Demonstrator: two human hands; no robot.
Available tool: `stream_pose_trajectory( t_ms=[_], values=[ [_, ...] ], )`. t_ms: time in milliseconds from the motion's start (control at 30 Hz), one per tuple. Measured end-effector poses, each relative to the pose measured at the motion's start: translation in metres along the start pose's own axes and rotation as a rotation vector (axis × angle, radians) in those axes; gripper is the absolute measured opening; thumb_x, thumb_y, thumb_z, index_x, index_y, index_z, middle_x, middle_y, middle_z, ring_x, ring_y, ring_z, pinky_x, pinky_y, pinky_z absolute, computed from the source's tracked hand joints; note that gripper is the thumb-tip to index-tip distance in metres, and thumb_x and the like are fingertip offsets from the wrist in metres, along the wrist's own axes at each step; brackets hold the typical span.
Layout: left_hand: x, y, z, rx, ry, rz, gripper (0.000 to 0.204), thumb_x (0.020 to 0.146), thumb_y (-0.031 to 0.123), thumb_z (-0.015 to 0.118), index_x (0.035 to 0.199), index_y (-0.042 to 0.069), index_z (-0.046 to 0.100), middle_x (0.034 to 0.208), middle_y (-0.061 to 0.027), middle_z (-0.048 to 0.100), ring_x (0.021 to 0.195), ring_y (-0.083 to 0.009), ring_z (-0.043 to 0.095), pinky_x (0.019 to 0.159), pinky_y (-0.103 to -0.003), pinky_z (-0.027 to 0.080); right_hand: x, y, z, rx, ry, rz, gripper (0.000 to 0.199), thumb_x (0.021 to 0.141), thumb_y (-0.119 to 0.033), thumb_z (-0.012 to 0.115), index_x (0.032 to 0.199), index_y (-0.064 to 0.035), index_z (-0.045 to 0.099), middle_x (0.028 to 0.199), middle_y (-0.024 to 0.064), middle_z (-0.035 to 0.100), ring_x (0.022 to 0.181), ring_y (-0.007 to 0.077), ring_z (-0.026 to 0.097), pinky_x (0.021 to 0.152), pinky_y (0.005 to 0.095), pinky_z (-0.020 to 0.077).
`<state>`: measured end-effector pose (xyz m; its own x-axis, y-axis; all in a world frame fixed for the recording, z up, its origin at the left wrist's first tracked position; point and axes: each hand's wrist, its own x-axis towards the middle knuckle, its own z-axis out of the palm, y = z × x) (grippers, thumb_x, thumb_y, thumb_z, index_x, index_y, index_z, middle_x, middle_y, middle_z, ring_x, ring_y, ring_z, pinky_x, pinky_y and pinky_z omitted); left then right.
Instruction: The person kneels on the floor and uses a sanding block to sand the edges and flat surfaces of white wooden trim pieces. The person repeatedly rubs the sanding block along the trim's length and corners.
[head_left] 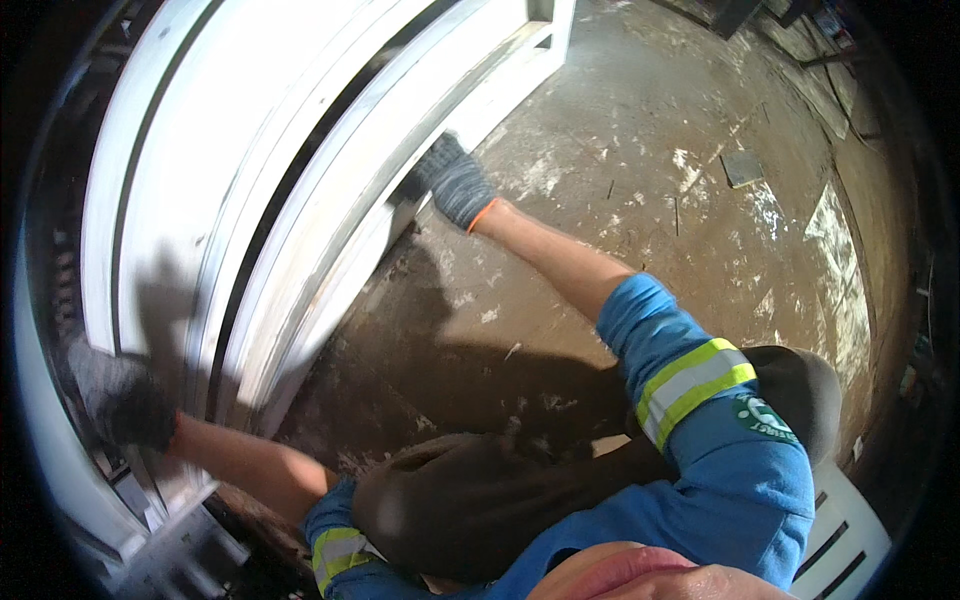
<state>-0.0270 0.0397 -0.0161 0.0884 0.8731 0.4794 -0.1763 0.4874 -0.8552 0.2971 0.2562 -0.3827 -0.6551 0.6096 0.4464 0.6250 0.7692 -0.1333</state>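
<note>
A large white slatted panel point(240, 130), likely painted, with long dark gaps between its boards, leans across the left of the view. My left hand point(120, 395), in a dark grey knit glove, closes on the panel's near left end; its fingertips are mostly hidden. Farther along the right side, my right hand point(458, 182), in a grey glove with an orange cuff, grips the panel's lower rail. Part of that hand's fingers disappears behind the white edge. My hands are well apart, and the right arm reaches forward.
Brown floor point(600, 150) with white splotches spreads to the right. A small grey square piece point(742, 168) lies on it. A white slotted seat point(845, 535) is at lower right. At lower left stands a pale metal-looking part point(185, 550). Dark objects line the far right.
</note>
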Motion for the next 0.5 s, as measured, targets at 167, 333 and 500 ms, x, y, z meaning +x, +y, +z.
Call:
stream_pose_trajectory(
  t_ms=[167, 333, 500],
  values=[
    [0.028, 0.013, -0.05, 0.25, 0.046, -0.093, 0.031, 0.09, 0.022, 0.052, 0.117, 0.011, 0.062, 0.106, -0.0028, 0.067, 0.08, -0.0157, 0.065, 0.068, -0.034, 0.053, -0.003, -0.195, -0.006, 0.334, -0.181, -0.164, 0.047, 0.092, -0.034, 0.041, 0.129, -0.0067, 0.051, 0.137, 0.017, 0.046, 0.13, 0.0342, 0.039, 0.112, 0.051, 0.0189],
    [0.014, 0.019, 0.015, -0.57, 0.341, 0.082, 0.037, 0.094, 0.02, 0.043, 0.127, 0.006, 0.053, 0.125, -0.0091, 0.056, 0.112, -0.0192, 0.055, 0.097, -0.031, 0.043, -0.002, -0.24, 0.018, 0.491, -0.088, -0.11, 0.042, 0.092, -0.038, 0.04, 0.122, -0.0155, 0.059, 0.136, 0.013, 0.048, 0.13, 0.0295, 0.041, 0.111, 0.0511, 0.0199],
    [0.005, 0.011, -0.016, -0.759, -0.067, -0.034, 0.047, 0.097, 0.021, 0.036, 0.142, 0.006, 0.034, 0.145, -0.0079, 0.039, 0.132, -0.0167, 0.04, 0.11, -0.031, 0.03, -0.01, -0.067, 0.008, 0.139, -0.09, -0.123, 0.054, 0.086, -0.009, 0.044, 0.14, -0.0062, 0.037, 0.146, 0.0156, 0.035, 0.137, 0.0281, 0.03, 0.117, 0.0389, 0.0162]
  ],
)
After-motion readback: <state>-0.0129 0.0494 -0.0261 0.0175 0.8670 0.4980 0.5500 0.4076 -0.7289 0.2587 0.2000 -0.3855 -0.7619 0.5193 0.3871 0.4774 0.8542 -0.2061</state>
